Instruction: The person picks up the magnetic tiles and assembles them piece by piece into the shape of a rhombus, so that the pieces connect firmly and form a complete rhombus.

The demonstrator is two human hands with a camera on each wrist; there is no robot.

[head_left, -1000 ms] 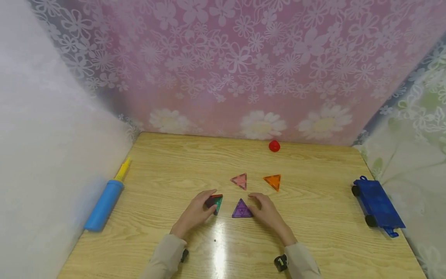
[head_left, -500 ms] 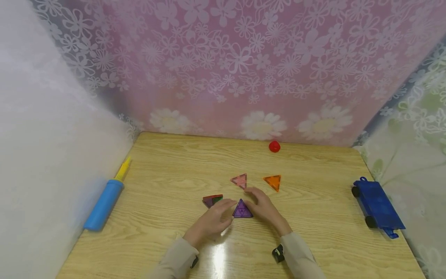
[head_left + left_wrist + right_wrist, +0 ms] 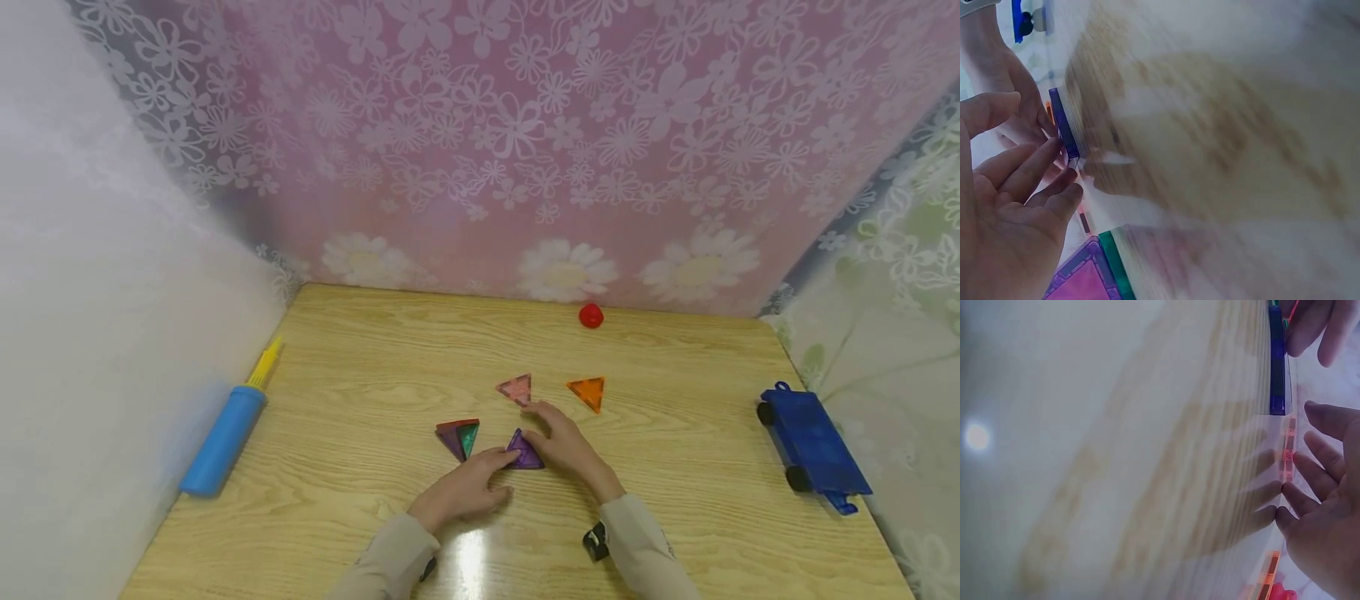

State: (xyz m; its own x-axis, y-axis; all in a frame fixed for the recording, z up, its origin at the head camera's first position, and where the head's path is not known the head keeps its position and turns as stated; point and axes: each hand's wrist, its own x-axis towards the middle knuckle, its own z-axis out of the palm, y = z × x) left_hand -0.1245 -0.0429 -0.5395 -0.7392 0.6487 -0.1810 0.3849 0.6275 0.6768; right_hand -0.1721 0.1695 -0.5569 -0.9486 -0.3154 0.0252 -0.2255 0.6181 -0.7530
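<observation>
A purple triangular magnetic tile (image 3: 530, 457) lies flat on the table between the two hands. My left hand (image 3: 459, 490) reaches in from the left, its fingertips over the tile's left edge and its thumb apart, as the left wrist view also shows. My right hand (image 3: 567, 448) is at the tile's right side with relaxed fingers, its thumb and index finger by the edge. Left of them stands a joined group of triangular tiles, with a red one (image 3: 459, 423), a purple one (image 3: 452, 440) and a green one (image 3: 468, 437).
Farther back lie a pink triangular tile (image 3: 517, 388) and an orange one (image 3: 590, 392). A small red round object (image 3: 591, 316) sits near the back edge. A blue hand pump (image 3: 225, 442) is at far left, a blue toy wagon (image 3: 813, 442) at far right.
My left hand has left the joined tiles and moved right to the purple tile. My right hand has shifted slightly left, and the purple tile has turned a little.
</observation>
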